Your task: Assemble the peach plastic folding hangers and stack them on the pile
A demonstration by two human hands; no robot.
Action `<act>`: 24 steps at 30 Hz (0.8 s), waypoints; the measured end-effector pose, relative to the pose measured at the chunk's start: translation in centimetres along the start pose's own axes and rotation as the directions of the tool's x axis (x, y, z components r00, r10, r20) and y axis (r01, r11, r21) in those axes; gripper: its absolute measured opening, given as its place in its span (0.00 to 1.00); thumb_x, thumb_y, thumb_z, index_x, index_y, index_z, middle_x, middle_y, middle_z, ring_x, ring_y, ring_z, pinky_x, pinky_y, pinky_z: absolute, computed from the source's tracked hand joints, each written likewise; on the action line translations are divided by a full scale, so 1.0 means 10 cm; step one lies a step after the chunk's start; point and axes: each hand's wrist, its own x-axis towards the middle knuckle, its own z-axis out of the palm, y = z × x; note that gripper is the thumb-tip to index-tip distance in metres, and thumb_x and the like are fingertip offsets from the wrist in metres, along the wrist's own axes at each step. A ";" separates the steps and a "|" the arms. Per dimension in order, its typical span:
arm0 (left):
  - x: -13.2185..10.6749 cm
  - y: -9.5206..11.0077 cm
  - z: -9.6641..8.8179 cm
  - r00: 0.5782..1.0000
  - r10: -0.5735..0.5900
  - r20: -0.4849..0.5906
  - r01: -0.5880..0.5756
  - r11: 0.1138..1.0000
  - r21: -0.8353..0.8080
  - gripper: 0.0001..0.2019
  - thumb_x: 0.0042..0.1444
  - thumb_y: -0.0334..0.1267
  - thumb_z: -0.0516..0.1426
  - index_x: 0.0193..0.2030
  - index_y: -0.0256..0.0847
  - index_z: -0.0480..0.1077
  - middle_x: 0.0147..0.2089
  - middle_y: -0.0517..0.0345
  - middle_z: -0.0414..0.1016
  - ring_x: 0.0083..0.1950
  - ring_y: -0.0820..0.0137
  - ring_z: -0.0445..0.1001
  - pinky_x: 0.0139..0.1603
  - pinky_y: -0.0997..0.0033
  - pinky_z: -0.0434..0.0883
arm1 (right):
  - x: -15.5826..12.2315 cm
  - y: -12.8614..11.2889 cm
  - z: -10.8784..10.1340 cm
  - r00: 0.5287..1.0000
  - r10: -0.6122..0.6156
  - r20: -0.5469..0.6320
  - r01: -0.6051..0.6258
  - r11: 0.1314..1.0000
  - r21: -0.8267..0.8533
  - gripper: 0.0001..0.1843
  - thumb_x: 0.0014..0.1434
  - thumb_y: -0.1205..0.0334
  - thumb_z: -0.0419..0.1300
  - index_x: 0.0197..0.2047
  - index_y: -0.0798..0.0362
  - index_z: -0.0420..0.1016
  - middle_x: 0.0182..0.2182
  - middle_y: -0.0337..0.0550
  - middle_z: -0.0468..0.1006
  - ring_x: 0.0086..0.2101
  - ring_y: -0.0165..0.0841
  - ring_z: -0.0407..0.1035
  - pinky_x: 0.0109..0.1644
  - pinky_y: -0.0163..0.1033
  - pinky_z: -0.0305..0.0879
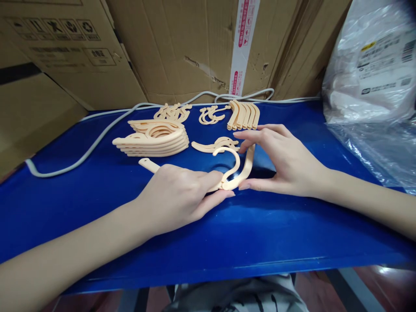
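Note:
My left hand (177,195) is closed on a peach plastic hanger piece (231,159) with a hook, pressing it against the blue tabletop (97,203). My right hand (286,160) pinches a curved peach plastic strip (245,170) between thumb and fingers, its lower end touching the hooked piece. Just behind them lie loose curved peach plastic parts (214,145).
A stack of flat peach hanger bodies (152,138) lies at the left back. Small hooks (211,115) and a row of curved strips (243,115) lie further back. A white cable (84,151), cardboard boxes (182,47) and a plastic bag (370,78) border the table.

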 end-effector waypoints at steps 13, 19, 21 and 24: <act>0.00 0.00 0.01 1.000 0.012 0.001 -0.012 1.000 -0.011 0.16 0.68 0.47 0.54 0.34 0.40 0.72 0.22 0.65 0.73 0.19 0.72 0.69 0.21 0.69 0.50 | 0.00 -0.02 0.00 0.999 -0.036 -0.033 0.035 0.999 -0.015 0.37 0.61 0.40 0.61 0.61 0.62 0.65 0.56 0.60 0.75 0.57 0.47 0.69 0.62 0.52 0.63; 0.01 0.00 -0.01 1.000 0.025 -0.018 -0.025 1.000 0.002 0.15 0.68 0.47 0.54 0.36 0.41 0.73 0.22 0.66 0.74 0.20 0.71 0.71 0.21 0.68 0.52 | -0.02 -0.08 -0.07 0.999 0.037 0.004 -0.037 0.996 0.076 0.17 0.69 0.54 0.56 0.54 0.56 0.72 0.30 0.40 0.80 0.29 0.31 0.75 0.33 0.35 0.67; 0.00 -0.01 0.00 0.999 0.044 -0.023 -0.044 0.999 0.000 0.14 0.69 0.47 0.53 0.38 0.41 0.74 0.25 0.64 0.77 0.22 0.70 0.75 0.22 0.68 0.54 | -0.03 -0.11 -0.06 0.996 -0.023 0.086 0.010 0.989 0.150 0.16 0.69 0.57 0.55 0.55 0.55 0.72 0.32 0.40 0.81 0.30 0.29 0.76 0.33 0.34 0.66; 0.00 -0.01 0.02 0.997 0.078 -0.030 -0.077 0.997 0.030 0.15 0.70 0.46 0.52 0.41 0.39 0.74 0.29 0.62 0.79 0.27 0.67 0.79 0.23 0.67 0.58 | -0.02 -0.13 -0.05 0.990 -0.037 0.135 0.007 0.977 0.215 0.13 0.70 0.58 0.54 0.52 0.54 0.74 0.39 0.44 0.82 0.37 0.31 0.76 0.39 0.34 0.68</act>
